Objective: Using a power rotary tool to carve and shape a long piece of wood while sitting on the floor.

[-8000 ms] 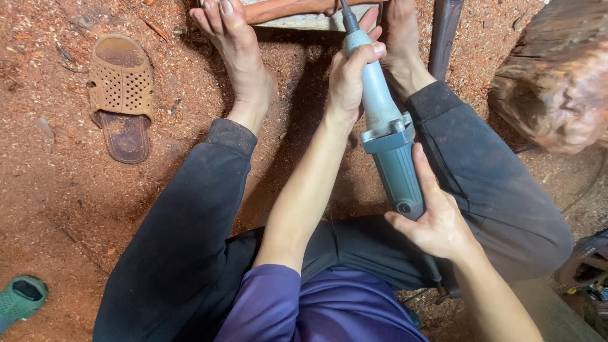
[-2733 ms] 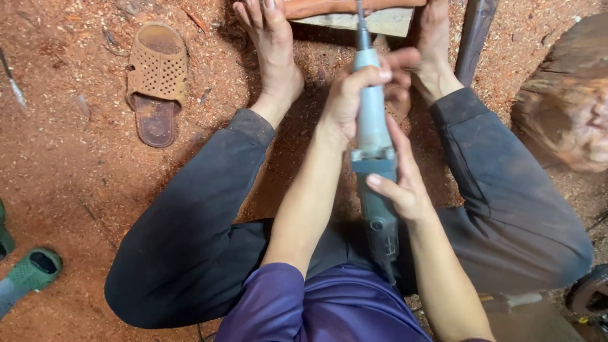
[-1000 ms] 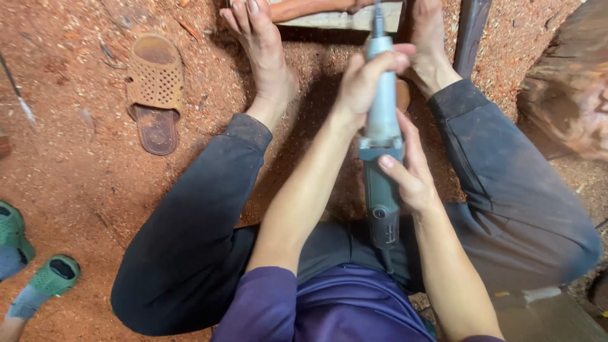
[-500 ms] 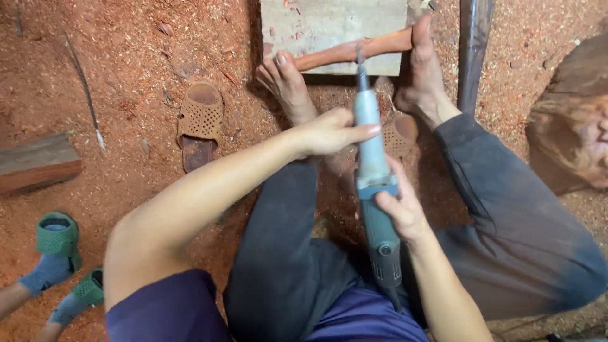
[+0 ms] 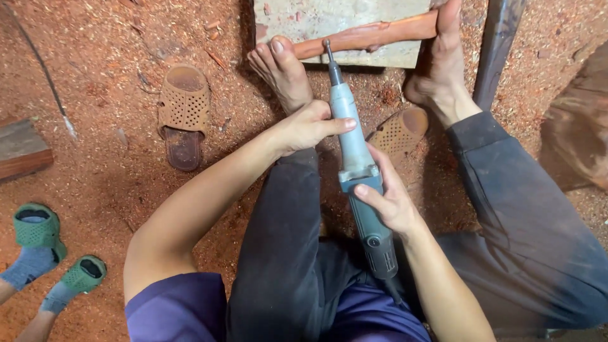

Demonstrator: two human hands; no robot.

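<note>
Both-hand grip on grinder (image 5: pixel 358 171)

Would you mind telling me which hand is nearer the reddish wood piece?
The left hand. It grips the grinder near its front, just below the wood piece. The right hand holds the grinder's rear body, farther back toward the person.

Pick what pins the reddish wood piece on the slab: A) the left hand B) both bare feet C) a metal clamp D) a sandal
B: the reddish wood piece lies on the grey slab with the left foot and the right foot pressing its ends, while the left hand and the right hand both grip the grinder.
</note>
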